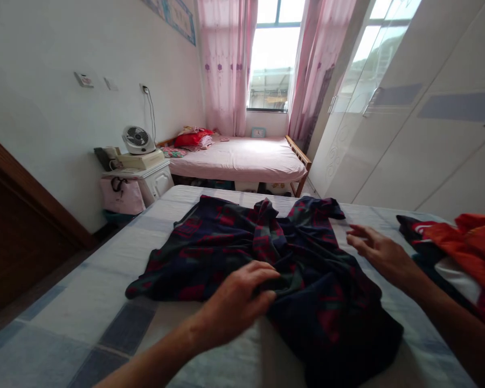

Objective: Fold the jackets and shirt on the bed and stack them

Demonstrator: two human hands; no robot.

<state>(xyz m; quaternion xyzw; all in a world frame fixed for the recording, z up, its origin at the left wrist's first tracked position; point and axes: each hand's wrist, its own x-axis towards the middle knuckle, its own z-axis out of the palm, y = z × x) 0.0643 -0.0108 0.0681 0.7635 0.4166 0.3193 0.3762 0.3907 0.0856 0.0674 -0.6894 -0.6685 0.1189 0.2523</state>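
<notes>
A dark navy, green and red plaid shirt [226,237] lies spread and rumpled on a bed covered with a pale checked sheet [81,302]. Over the shirt's front lower middle is my left hand [238,296], its fingers bent and the thumb apart from them. The fingertips are at the folds of the cloth, and no firm grip on it shows. To the right of the shirt, my right hand [374,249] hovers beside its sleeve and side edge with fingers apart and nothing in them. The shirt's near right part is bunched and in shadow.
Orange, white and dark clothes [464,258] are piled at the right. Beyond the bed stands a second bed [250,156] under a curtained window. A fan [138,139] sits on boxes atop a white cabinet [157,186] at left. White wardrobe doors [396,145] line the right side.
</notes>
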